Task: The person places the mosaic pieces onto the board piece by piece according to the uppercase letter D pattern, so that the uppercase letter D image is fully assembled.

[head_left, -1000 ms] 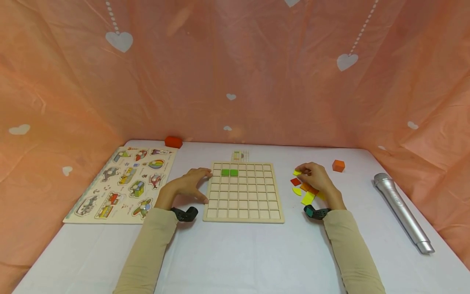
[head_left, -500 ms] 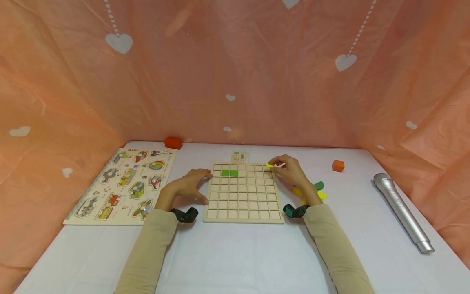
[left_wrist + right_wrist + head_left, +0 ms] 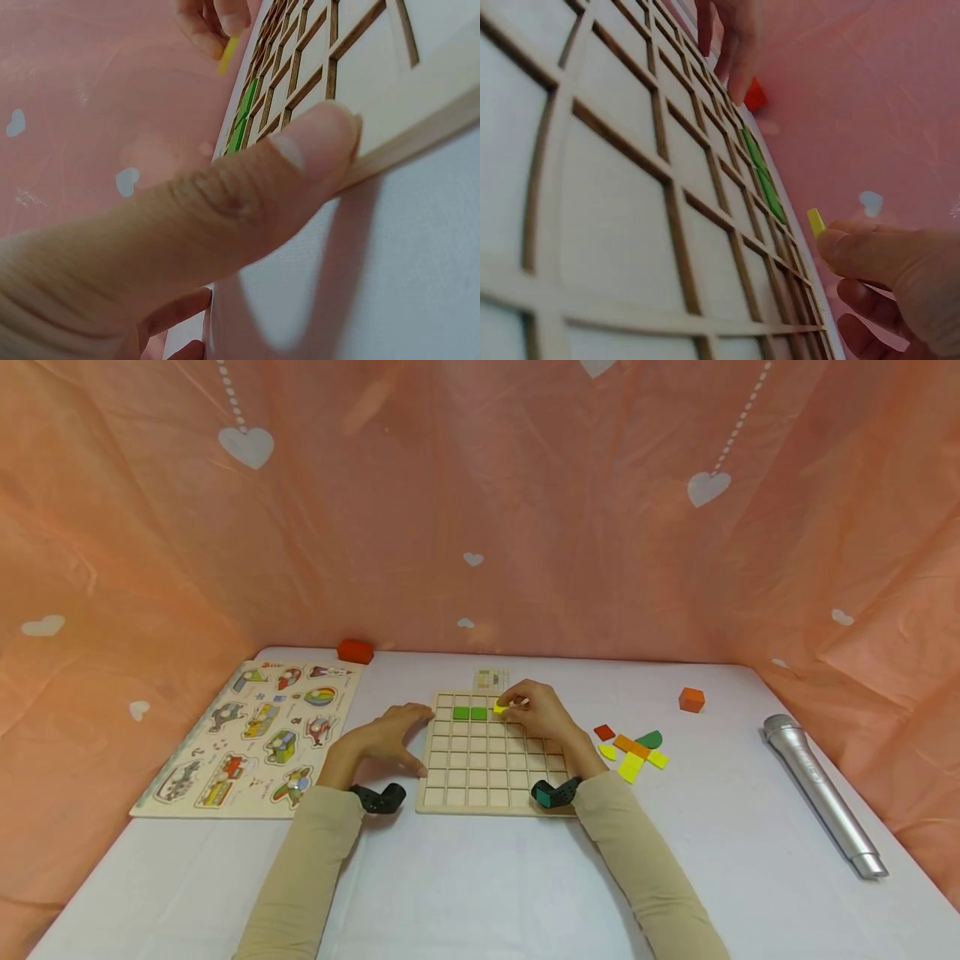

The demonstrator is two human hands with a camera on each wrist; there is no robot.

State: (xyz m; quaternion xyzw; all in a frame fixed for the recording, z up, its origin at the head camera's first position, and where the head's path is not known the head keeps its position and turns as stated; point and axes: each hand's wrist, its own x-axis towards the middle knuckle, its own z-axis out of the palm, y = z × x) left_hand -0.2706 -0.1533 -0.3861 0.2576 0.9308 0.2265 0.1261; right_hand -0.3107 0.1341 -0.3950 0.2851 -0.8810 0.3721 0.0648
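A wooden grid board lies in the middle of the table. Two green square tiles sit side by side in its second row from the back. My right hand pinches a small yellow tile between thumb and fingertips, just right of the green pair. In the right wrist view the yellow tile stands tilted above the grid. My left hand has its fingers spread along the board's left edge. The left thumb rests against the rim in the left wrist view.
Loose red, orange, yellow and green tiles lie right of the board. A small printed card lies behind it. A picture puzzle board is at left, a silver microphone at right. A red block and orange cube stand farther back.
My right hand has carried the yellow tile left from the loose tiles, over the board's right side, to near the green tiles. The left hand has stayed in place.
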